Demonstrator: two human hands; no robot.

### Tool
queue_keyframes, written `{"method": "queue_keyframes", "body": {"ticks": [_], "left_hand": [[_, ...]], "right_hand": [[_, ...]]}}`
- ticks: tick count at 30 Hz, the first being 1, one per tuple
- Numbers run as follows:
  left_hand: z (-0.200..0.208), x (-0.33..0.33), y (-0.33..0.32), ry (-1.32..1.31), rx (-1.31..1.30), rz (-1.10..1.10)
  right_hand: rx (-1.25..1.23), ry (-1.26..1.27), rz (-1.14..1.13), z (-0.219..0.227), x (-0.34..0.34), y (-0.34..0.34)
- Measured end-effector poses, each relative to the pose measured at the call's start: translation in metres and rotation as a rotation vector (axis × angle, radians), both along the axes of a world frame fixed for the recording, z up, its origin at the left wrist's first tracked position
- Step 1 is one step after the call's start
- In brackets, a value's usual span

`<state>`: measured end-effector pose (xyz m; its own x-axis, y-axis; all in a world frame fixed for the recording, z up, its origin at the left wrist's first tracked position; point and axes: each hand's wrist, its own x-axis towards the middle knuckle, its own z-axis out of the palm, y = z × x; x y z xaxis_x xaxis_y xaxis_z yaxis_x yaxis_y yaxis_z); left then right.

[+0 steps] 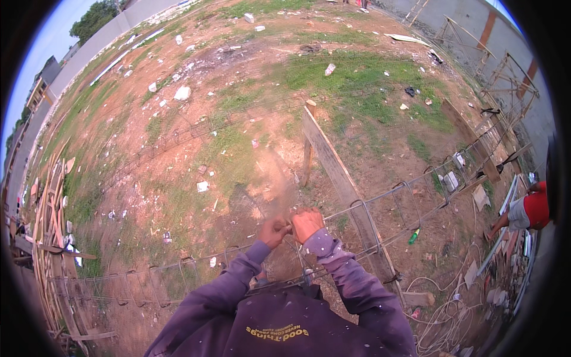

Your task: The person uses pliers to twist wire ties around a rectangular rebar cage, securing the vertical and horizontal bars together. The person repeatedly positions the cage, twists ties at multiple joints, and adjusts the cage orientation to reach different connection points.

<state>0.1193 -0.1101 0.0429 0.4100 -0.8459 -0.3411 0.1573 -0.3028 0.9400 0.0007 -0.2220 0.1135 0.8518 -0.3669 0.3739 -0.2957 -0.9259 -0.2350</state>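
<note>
A long rebar cage [386,193] of thin steel bars and bent stirrups runs across in front of me, low on the left and rising to the right. My left hand [275,232] and my right hand [307,225] meet over it, close to its far bar. Both are closed, fingertips pinched together and nearly touching. Whatever lies between the fingers is too small to make out. Just right of my right hand, a stirrup [360,203] loops around the bars where they cross a wooden plank [342,166].
A wooden post [308,143] props the plank's far end. Bamboo and timber strips [50,232] are stacked at left. A person in a red top [537,205] is at the right edge, near loose rope [440,303]. A green bottle [414,237] lies beyond the cage.
</note>
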Motion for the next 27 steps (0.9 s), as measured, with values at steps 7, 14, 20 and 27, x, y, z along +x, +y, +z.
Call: {"method": "queue_keyframes", "body": {"ticks": [7, 14, 20, 27], "left_hand": [[-0.009, -0.001, 0.001, -0.273, -0.104, -0.010], [-0.020, -0.010, -0.004, -0.449, -0.071, 0.079], [-0.008, -0.012, -0.008, -0.388, -0.011, 0.114], [-0.023, -0.007, -0.012, -0.203, -0.099, 0.102]], "right_hand": [[0.711, 0.456, -0.098, -0.034, -0.005, -0.064], [0.680, 0.817, -0.047, -0.055, 0.024, -0.083], [0.555, 0.182, -0.267, -0.013, -0.046, 0.007], [0.672, 0.018, -0.350, -0.075, -0.056, 0.039]]}}
